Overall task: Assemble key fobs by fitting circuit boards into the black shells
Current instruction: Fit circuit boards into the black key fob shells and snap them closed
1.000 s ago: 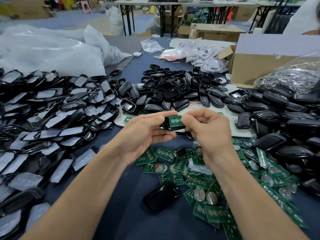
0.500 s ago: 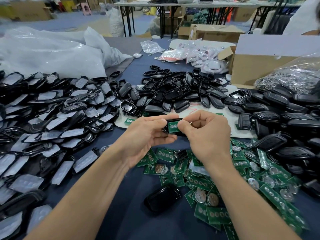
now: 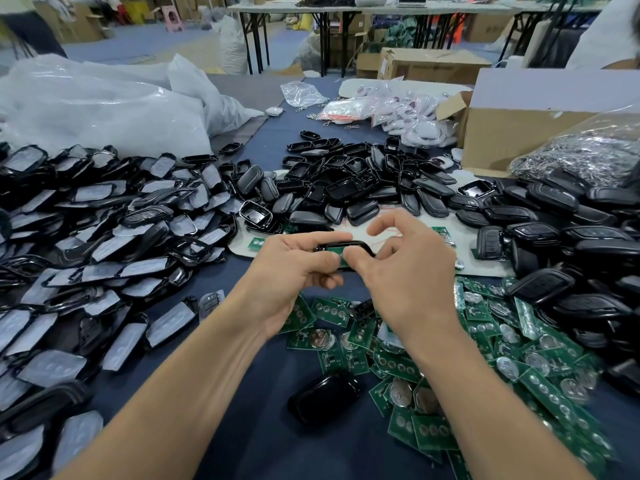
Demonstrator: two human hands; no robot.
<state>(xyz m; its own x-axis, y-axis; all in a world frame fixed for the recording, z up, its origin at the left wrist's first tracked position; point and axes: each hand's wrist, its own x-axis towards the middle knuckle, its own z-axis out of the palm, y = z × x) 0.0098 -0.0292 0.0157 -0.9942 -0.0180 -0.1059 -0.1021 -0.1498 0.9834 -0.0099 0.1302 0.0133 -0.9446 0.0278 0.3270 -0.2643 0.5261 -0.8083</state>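
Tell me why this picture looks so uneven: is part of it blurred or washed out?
Head view: the middle is sharp, where the left hand and right hand hold the black shell; the green circuit boards toward the right edge smear into blur; the white plastic bags carry bright glare; the wide lens stretches both forearms toward the bottom corners.

A big white plastic sack [image 3: 104, 105] slumped at the counter's [image 3: 263, 445] far left; an open cardboard box [image 3: 512, 140] stood far right, with a clear bag of metal rings [image 3: 581, 154] just beside it.
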